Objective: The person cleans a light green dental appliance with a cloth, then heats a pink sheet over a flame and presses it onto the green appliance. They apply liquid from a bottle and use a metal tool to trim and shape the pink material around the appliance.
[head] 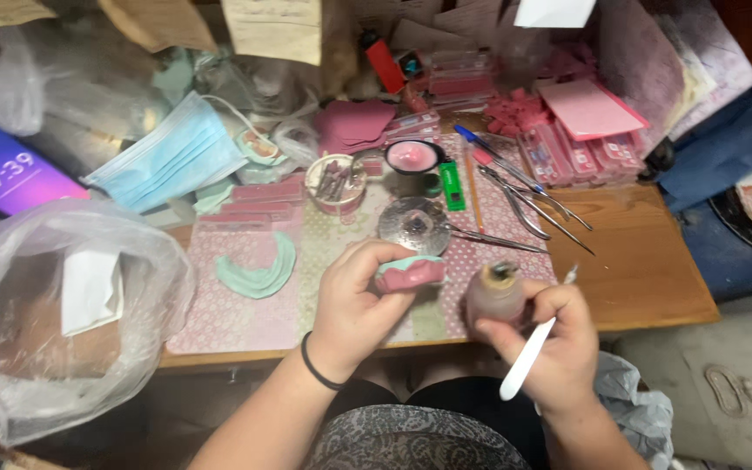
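Two hands work above the near edge of a wooden table (646,261), the landmark here. On its left end sits a large crumpled clear plastic bag (54,322); further back lies a pale blue face mask (171,157). Over the table's front edge, the left hand (354,300) is closed around a pink wax piece on a mint-green base (411,271). Just right of it, the right hand (559,335) grips a small brownish bottle (493,292) and a white-handled tool (528,357).

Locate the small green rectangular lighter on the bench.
In the head view, the green lighter lies centre-bench, right of the black bowl of pink material, above the round metal dish.
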